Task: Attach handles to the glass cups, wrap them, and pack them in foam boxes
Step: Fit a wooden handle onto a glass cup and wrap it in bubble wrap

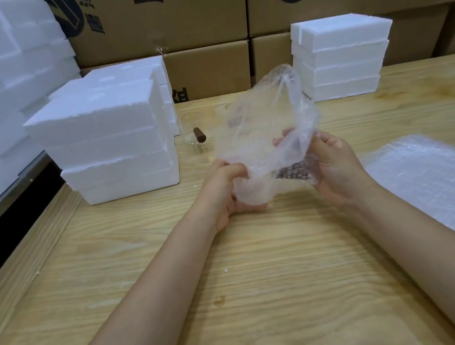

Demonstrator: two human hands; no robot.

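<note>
Beside the foam box stack [108, 146], I am pinching bubble wrap [266, 121] in my left hand [229, 185] and clasping the glass cup [292, 170] in my right hand [335, 169] to enclose it.

The wooden table [234, 286] before me carries a stack of foam boxes [108, 146] at my left, a second stack [341, 60] far right, a glass cup [191, 123] with a brown handle [199, 135], another cup [221, 108] behind it, and bubble-wrap sheets [434, 190] at my right.

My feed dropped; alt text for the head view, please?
The left hand and right hand grip a bubble wrap bundle above the wooden table, a brown handle showing through. Stacked foam boxes stand left and behind, a handled glass cup beside them.
</note>
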